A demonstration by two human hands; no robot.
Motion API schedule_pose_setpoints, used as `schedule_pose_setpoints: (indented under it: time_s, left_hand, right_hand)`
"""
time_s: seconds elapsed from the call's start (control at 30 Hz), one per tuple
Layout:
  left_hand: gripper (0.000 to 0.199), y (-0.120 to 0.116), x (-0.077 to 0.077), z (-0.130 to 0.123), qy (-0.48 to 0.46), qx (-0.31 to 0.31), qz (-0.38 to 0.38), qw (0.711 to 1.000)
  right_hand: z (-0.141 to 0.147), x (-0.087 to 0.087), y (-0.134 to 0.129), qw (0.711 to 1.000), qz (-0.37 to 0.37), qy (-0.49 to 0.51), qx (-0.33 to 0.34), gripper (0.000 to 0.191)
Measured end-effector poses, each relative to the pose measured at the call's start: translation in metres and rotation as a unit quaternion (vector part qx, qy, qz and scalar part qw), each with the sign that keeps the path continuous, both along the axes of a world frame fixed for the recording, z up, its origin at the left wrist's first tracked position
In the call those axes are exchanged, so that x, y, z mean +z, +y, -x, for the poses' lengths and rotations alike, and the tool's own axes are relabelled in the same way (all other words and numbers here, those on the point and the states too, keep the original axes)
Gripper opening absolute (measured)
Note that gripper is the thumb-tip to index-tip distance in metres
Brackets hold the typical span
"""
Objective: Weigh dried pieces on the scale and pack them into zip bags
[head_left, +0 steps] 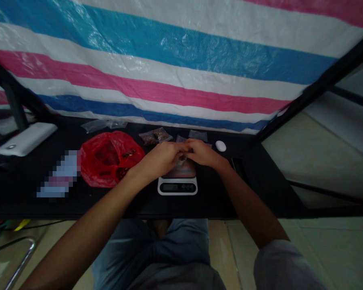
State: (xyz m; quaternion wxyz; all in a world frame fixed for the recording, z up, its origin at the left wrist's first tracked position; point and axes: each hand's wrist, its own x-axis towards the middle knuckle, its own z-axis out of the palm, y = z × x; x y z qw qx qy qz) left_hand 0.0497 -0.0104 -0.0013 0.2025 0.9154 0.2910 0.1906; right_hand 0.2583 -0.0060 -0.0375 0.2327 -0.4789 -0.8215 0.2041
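My left hand [165, 156] and my right hand [202, 152] meet above a white kitchen scale [177, 192]. The fingers of both are closed at the top of a small clear plastic bag [182, 159], which hangs below them over the scale's plate [184, 171]. Its contents are too dim to make out. Whether the bag touches the plate I cannot tell. Left of the scale, partly behind my left forearm, lies a crumpled red plastic bag [92, 163] with dark brown pieces inside.
Behind my hands lie filled small bags [155, 136] and flat clear bags [198, 135]. More clear plastic [104, 125] is at the back left. A white oval object [220, 146] and a dark phone-like object [238, 167] lie right. A white device [28, 139] stands far left; striped sheeting [169, 72] hangs behind.
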Motion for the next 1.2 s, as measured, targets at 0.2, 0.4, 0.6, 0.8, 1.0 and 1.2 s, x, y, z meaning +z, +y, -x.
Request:
schedule_pose_setpoints:
  time_s: [0.2, 0.4, 0.6, 0.8, 1.0, 1.2]
  left_hand:
    - [0.030, 0.007, 0.002, 0.012, -0.044, 0.024, -0.013, 0.999]
    - [0.027, 0.036, -0.013, 0.019, 0.053, 0.006, -0.058, 0.997]
    - [0.029, 0.047, -0.030, 0.002, 0.097, -0.051, -0.053, 0.993]
    - [0.026, 0.055, -0.029, 0.009, 0.123, -0.040, -0.052, 0.990]
    - [0.022, 0.054, -0.021, 0.019, 0.086, -0.047, -0.023, 0.995]
    - [0.020, 0.034, 0.001, 0.010, -0.038, -0.063, -0.002, 0.997]
  right_hand:
    - [-0.012, 0.003, -0.007, 0.997, -0.019, 0.069, -0.036, 0.012]
    - [-0.005, 0.012, -0.027, 0.993, -0.019, 0.112, -0.041, 0.018]
    - [0.001, 0.005, -0.024, 0.978, -0.064, 0.149, -0.133, 0.023]
    - [-0.003, -0.004, -0.018, 0.969, -0.050, 0.187, -0.153, 0.025]
    - [-0.007, -0.017, -0.015, 0.961, -0.051, 0.213, -0.168, 0.026]
    - [-0.012, -0.028, -0.012, 0.955, -0.045, 0.228, -0.183, 0.027]
